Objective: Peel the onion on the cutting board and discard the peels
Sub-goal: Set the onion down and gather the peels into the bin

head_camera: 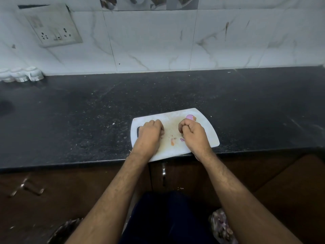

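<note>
Nearest, on the floor by the person's legs: a bag w/ purple peels (222,226) at right, and a dark-rimmed container (65,229) at left, too blurred to say if it is a bin.

The white cutting board (209,136) overhangs the tabletop's (70,120) front edge at its near corner. Risk: weight from either wrist on that corner could tip or slide the board.

Left hand (150,132) lies curled, knuckles up, on the board's left end beside the handle slot; can't tell if it holds anything. Right hand (190,130) is fisted near board centre, prob. closed on gathered peel, though nothing shows between the fingers.

Loose scraps (173,141) lie between the hands; sweeping could push them off the front edge onto the floor, missing the bag.

Onion (190,118), purple and mostly peeled, sits at the board's far right corner just beyond the right hand. It's round, so a knock from the knuckles could roll it off onto the tabletop.
</note>
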`<state>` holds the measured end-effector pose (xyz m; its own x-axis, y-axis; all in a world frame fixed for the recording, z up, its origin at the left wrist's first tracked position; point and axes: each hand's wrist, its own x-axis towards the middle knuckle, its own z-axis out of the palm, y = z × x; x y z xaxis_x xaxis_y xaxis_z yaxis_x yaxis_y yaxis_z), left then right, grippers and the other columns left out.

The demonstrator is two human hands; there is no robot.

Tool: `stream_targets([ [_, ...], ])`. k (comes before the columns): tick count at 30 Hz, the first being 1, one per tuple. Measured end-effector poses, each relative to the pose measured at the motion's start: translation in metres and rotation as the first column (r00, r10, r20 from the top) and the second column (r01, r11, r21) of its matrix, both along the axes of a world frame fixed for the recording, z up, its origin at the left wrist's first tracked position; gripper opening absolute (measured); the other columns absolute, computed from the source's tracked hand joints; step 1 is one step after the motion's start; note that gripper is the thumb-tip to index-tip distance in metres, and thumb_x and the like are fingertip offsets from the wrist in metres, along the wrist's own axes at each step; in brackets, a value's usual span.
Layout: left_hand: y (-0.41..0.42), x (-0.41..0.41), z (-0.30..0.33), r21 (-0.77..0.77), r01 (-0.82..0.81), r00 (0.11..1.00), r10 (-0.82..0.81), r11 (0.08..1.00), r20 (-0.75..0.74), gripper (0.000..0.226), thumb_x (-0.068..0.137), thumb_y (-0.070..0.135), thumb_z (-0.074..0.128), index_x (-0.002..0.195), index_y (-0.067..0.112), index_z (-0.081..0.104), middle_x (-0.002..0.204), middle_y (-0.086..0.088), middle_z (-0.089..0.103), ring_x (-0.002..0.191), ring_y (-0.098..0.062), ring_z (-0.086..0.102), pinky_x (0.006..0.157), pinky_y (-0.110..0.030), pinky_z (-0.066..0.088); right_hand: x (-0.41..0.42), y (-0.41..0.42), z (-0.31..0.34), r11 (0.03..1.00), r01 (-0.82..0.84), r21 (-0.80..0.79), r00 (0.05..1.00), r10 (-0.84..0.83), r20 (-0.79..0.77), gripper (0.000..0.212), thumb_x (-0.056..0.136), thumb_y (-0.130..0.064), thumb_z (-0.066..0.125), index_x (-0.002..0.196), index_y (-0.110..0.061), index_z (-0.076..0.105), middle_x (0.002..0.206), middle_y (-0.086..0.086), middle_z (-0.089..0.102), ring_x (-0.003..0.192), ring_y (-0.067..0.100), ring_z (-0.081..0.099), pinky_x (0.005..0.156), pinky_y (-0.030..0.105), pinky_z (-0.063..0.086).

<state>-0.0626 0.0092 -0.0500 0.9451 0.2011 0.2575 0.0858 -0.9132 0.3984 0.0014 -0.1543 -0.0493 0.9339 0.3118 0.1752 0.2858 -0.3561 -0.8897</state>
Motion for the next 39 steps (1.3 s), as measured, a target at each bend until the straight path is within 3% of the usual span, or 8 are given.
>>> stream_targets([
  [4, 0.004, -0.023, 0.001, -0.451, -0.064, 0.971, 0.159, 0.890, 0.178, 0.017, 0.104, 0.008, 0.056, 0.093, 0.020, 0.059, 0.087, 0.011, 0.062, 0.079, 0.002, 0.057, 0.071, -0.011, 0.041, -0.002, 0.007, 0.005, 0.997, 0.064, -0.042, 0.998, -0.063, 0.028, 0.036, 0.091, -0.008, 0.042, 0.068, -0.024, 0.065, 0.068, -0.009, 0.064, 0.061, 0.009, 0.056, 0.064, 0.041, 0.058],
  [10, 0.000, -0.043, 0.005, -0.799, -0.030, 0.919, 0.331, 0.601, 0.215, 0.013, 0.106, 0.017, 0.058, 0.102, 0.029, 0.064, 0.091, 0.008, 0.065, 0.070, -0.007, 0.056, 0.060, -0.021, 0.049, -0.007, 0.012, 0.004, 0.992, 0.073, -0.106, 0.991, -0.061, 0.117, 0.033, 0.101, -0.013, 0.042, 0.111, -0.023, 0.072, 0.098, -0.011, 0.073, 0.051, -0.003, 0.054, 0.046, 0.015, 0.041],
  [13, -0.003, -0.045, 0.004, -0.645, -0.068, 0.923, 0.293, 0.761, 0.249, 0.015, 0.106, 0.015, 0.057, 0.118, 0.023, 0.060, 0.087, 0.009, 0.062, 0.068, 0.001, 0.057, 0.064, -0.010, 0.045, -0.008, 0.009, 0.008, 0.982, 0.007, -0.188, 0.987, 0.023, 0.158, 0.035, 0.109, -0.023, 0.039, 0.138, -0.018, 0.060, 0.127, -0.006, 0.069, 0.091, -0.010, 0.061, 0.077, 0.009, 0.042],
  [15, -0.006, -0.041, 0.004, -0.495, -0.055, 0.959, 0.184, 0.867, 0.216, 0.020, 0.106, 0.011, 0.056, 0.125, 0.015, 0.059, 0.085, 0.009, 0.060, 0.076, 0.000, 0.058, 0.071, -0.011, 0.044, -0.007, 0.006, 0.011, 0.977, -0.020, -0.214, 0.986, 0.054, 0.156, 0.033, 0.110, -0.032, 0.042, 0.130, -0.019, 0.065, 0.126, -0.006, 0.070, 0.112, 0.007, 0.064, 0.088, 0.019, 0.046],
  [21, -0.023, -0.026, 0.003, -0.202, 0.030, 0.995, -0.010, 0.979, 0.098, 0.028, 0.102, 0.016, 0.063, 0.130, 0.013, 0.063, 0.110, -0.003, 0.072, 0.108, -0.024, 0.065, 0.098, -0.045, 0.048, 0.002, -0.017, 0.020, 0.912, -0.115, -0.394, 0.983, 0.163, 0.090, 0.009, 0.100, -0.040, 0.060, 0.101, -0.031, 0.060, 0.079, -0.003, 0.067, 0.074, 0.009, 0.064, 0.061, 0.023, 0.051],
  [23, -0.027, -0.025, 0.001, -0.143, 0.052, 0.996, -0.040, 0.988, 0.084, 0.028, 0.101, 0.019, 0.064, 0.129, 0.017, 0.064, 0.107, 0.001, 0.072, 0.107, -0.023, 0.063, 0.095, -0.044, 0.046, 0.005, -0.028, 0.021, 0.845, -0.156, -0.512, 0.975, 0.213, 0.055, 0.016, 0.097, -0.042, 0.065, 0.105, -0.033, 0.054, 0.077, -0.002, 0.063, 0.074, 0.013, 0.060, 0.065, 0.035, 0.048],
  [35, -0.028, -0.025, -0.001, -0.006, 0.088, 0.996, -0.088, 0.996, -0.033, 0.021, 0.106, 0.029, 0.055, 0.117, 0.030, 0.073, 0.105, 0.005, 0.061, 0.110, -0.019, 0.054, 0.091, -0.038, 0.027, 0.013, -0.026, 0.023, 0.624, -0.200, -0.755, 0.954, 0.299, -0.006, 0.012, 0.102, -0.042, 0.055, 0.095, -0.032, 0.053, 0.083, -0.011, 0.054, 0.077, 0.011, 0.053, 0.064, 0.032, 0.039],
  [39, -0.032, -0.025, -0.002, 0.070, 0.070, 0.997, -0.069, 0.995, -0.024, 0.019, 0.106, 0.029, 0.051, 0.111, 0.025, 0.069, 0.108, 0.005, 0.063, 0.108, -0.018, 0.054, 0.092, -0.037, 0.029, 0.007, -0.024, 0.017, 0.688, -0.155, -0.709, 0.957, 0.282, 0.065, 0.012, 0.103, -0.044, 0.051, 0.094, -0.036, 0.051, 0.084, -0.012, 0.057, 0.080, 0.013, 0.056, 0.061, 0.032, 0.037],
])
